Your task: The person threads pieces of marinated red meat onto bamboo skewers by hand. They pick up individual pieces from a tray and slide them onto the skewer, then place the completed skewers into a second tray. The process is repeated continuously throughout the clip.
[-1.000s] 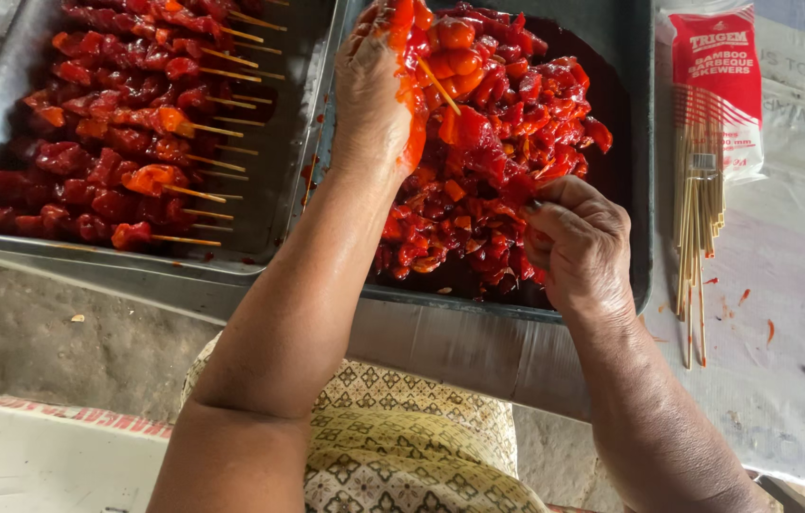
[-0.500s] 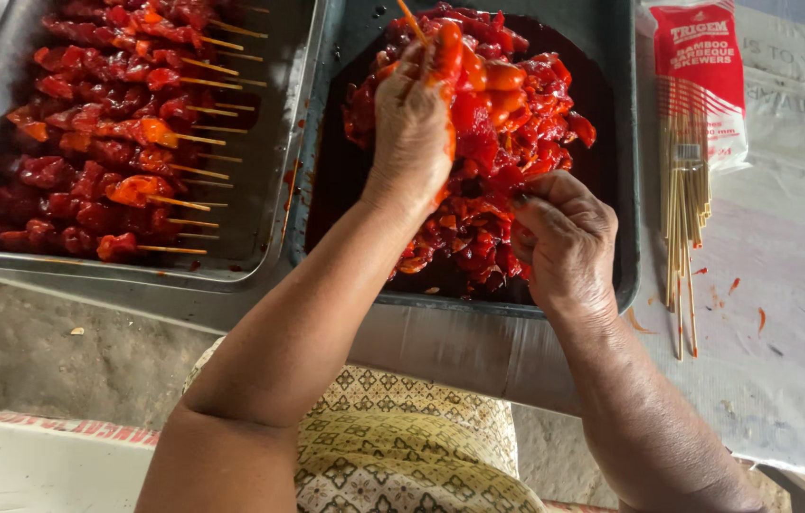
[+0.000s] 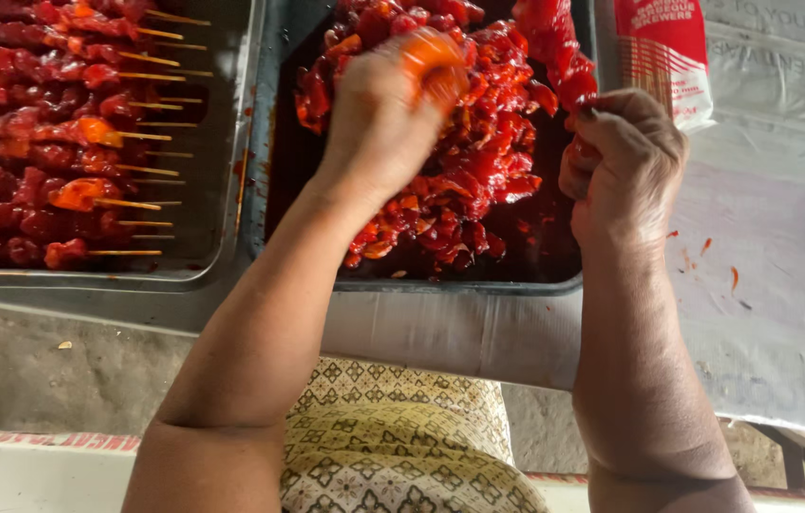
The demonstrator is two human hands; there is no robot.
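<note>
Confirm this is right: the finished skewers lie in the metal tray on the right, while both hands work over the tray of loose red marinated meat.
Not quite. The head view shows the finished skewers in the metal tray on the left, not the right. The rest holds: the left hand and right hand work over the tray of loose red marinated meat.

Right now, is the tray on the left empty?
No, the left metal tray holds rows of finished red meat skewers lying side by side.

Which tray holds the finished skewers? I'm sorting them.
The left tray: its meat sits threaded on sticks in rows. The right tray, under both hands, holds loose meat.
</note>
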